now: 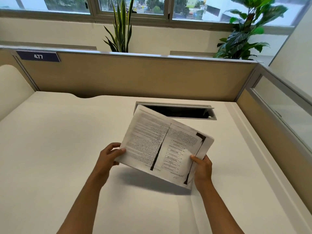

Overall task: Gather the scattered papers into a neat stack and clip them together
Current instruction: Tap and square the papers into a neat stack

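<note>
- Gripping the stack of white photocopied papers at centre frame, both hands hold it tilted above the white desk, its shadow beneath.
- The left hand pinches the lower-left edge, thumb on top, fingers curled under.
- The right hand clamps the lower-right corner, thumb on the printed face.
- Both forearms rise from the bottom edge.

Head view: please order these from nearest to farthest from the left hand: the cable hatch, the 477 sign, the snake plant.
1. Cable hatch, set in the desk, ahead right.
2. 477 sign, on the partition, far left.
3. Snake plant, behind the partition.
</note>
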Demonstrator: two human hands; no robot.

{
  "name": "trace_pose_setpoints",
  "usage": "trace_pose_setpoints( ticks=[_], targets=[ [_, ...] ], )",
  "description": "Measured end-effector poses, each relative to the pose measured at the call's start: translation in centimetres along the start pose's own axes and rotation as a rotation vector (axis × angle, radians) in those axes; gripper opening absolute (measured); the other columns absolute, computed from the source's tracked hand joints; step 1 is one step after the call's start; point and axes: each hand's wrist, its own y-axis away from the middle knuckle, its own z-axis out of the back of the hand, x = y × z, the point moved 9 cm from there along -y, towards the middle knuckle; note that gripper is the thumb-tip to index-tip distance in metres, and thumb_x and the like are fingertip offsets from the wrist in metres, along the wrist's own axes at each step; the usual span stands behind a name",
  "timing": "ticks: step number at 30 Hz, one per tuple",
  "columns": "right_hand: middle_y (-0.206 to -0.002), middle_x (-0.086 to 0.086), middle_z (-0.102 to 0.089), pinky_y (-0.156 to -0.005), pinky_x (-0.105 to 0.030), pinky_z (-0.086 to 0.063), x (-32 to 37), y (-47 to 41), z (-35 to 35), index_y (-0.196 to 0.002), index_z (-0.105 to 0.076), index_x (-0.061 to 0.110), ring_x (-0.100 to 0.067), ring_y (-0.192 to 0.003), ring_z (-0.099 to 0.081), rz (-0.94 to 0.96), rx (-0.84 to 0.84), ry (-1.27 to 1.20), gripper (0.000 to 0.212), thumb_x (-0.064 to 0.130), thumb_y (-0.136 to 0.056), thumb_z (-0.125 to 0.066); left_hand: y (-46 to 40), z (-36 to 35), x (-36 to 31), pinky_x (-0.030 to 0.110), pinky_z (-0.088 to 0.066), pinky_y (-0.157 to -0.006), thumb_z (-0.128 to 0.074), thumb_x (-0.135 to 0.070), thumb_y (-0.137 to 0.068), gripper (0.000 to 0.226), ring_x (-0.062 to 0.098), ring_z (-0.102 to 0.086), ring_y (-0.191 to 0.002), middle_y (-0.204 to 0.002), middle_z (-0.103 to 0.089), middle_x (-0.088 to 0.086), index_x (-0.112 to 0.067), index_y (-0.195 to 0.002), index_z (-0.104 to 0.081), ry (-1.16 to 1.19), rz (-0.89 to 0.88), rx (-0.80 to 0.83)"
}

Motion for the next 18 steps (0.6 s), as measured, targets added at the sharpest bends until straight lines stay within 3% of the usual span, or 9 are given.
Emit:
trace_pose_setpoints(
  ticks=[2, 6, 8, 11, 18],
  targets=[
    [-0.107, -0.007, -0.070, -0.073, -0.033, -0.054, -1.3, 0.4, 0.2, -0.114, -0.062, 0.011, -0.023, -0.094, -0.065, -0.061, -0.052, -0.064, 0.035, -0.004, -0.084, -0.056, 0.9, -0.9, 1.2, 0.033, -0.042, -0.069, -0.067, -0.027, -0.074, 0.025, 0.019, -0.060, -0.076, -0.084, -0.070, -0.001, -0.021, -0.098, -0.064, 0.206, 0.037, -0.017],
    [-0.109, -0.008, -0.070, -0.078, -0.037, -0.053, -3.8, 1.6, -1.0, -0.115, -0.063, 0.011, -0.026, -0.096, -0.065, -0.167, -0.089, -0.189, 0.039, -0.006, -0.081, -0.055, 2.3, -5.4, 2.8, 0.040, -0.051, -0.082, -0.066, -0.022, -0.079, 0.033, 0.022, -0.066, -0.091, -0.106, -0.072, 0.005, -0.021, -0.112, -0.063, 0.369, 0.050, 0.014],
    [-0.110, -0.010, -0.070, -0.080, -0.039, -0.054, -5.1, 2.3, -2.1, -0.117, -0.063, 0.010, -0.030, -0.099, -0.065, -0.216, -0.086, -0.251, 0.042, -0.007, -0.080, -0.054, 2.5, -6.9, 3.1, 0.041, -0.054, -0.085, -0.065, -0.014, -0.086, 0.033, 0.023, -0.067, -0.100, -0.114, -0.072, 0.003, -0.019, -0.118, -0.060, 0.436, 0.046, -0.055],
    [-0.113, -0.010, -0.069, -0.084, -0.040, -0.052, -6.5, 3.4, -3.7, -0.114, -0.063, 0.012, -0.029, -0.102, -0.064, -0.264, -0.079, -0.345, 0.041, -0.010, -0.081, -0.052, 2.6, -7.6, 2.8, 0.035, -0.059, -0.079, -0.062, -0.004, -0.089, 0.032, 0.018, -0.070, -0.098, -0.113, -0.072, 0.001, -0.019, -0.118, -0.060, 0.574, 0.027, -0.181],
    [-0.121, -0.011, -0.065, -0.097, -0.043, -0.046, -6.8, 3.9, -5.4, -0.116, -0.061, 0.014, -0.027, -0.112, -0.060, -0.259, -0.001, -0.432, 0.042, -0.012, -0.085, -0.049, 2.3, -6.9, -0.6, 0.026, -0.059, -0.068, -0.059, -0.003, -0.092, 0.029, 0.012, -0.072, -0.090, -0.105, -0.073, -0.005, -0.021, -0.115, -0.061, 0.455, -0.120, -0.238]
  ],
)
